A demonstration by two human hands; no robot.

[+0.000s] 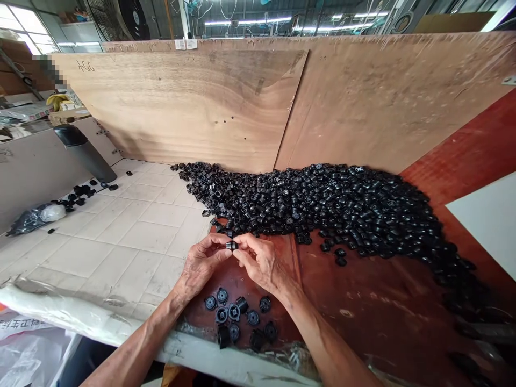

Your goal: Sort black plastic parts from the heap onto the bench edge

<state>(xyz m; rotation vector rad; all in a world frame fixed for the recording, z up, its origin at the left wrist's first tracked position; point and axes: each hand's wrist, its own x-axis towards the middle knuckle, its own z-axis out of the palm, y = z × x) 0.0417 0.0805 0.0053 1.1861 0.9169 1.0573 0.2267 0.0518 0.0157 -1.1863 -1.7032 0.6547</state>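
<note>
Both hands meet over the near edge of the red-brown board, pinching one small black plastic cap (231,245) between thumbs and fingers. My left hand (205,262) grips it from the left, my right hand (260,260) from the right. The fingertips cover much of the cap, so I cannot tell if it is one piece or two. Below the hands, between my forearms, lies a loose group of round black plastic caps (234,312), some showing ribbed faces. Just beyond my fingers starts a long heap of similar black parts (322,204).
A plywood panel (193,102) stands behind the heap. On the pale tiled surface (149,231) at left are a grey cylinder with a black top (86,153), scattered black parts (80,193) and a dark plastic bag (28,219). White wrapping (72,312) covers the front edge.
</note>
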